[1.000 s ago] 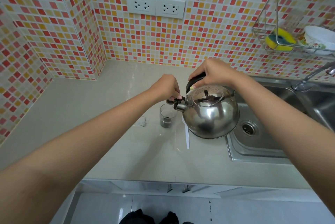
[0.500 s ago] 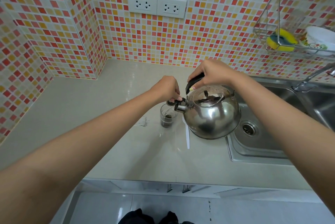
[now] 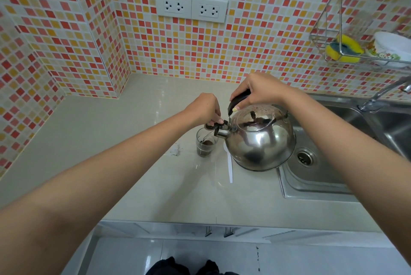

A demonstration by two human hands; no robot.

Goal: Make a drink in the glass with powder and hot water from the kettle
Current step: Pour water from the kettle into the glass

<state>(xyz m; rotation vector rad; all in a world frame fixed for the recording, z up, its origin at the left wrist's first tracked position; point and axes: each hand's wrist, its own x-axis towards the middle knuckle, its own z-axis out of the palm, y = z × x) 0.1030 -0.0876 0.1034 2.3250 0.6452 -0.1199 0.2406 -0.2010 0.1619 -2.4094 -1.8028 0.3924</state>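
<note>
A shiny steel kettle (image 3: 260,141) hangs tilted to the left over the counter edge by the sink. My right hand (image 3: 258,92) grips its black handle from above. My left hand (image 3: 205,110) pinches the black spout cap (image 3: 211,126), holding it up off the spout. A thin stream of water falls from the spout into the small clear glass (image 3: 205,145) just below it. Dark brown powder and liquid sit in the glass's lower part. The glass stands on the pale counter (image 3: 133,163).
A white plastic spoon (image 3: 229,168) lies on the counter under the kettle. A torn sachet scrap (image 3: 176,149) lies left of the glass. The steel sink (image 3: 315,176) and tap (image 3: 382,94) are to the right. A wire rack (image 3: 355,36) with sponge and bowl hangs on the wall.
The kettle has tipped slightly further toward the glass and water now streams in. The dark level in the glass has risen a little. Both hands keep their grips.
</note>
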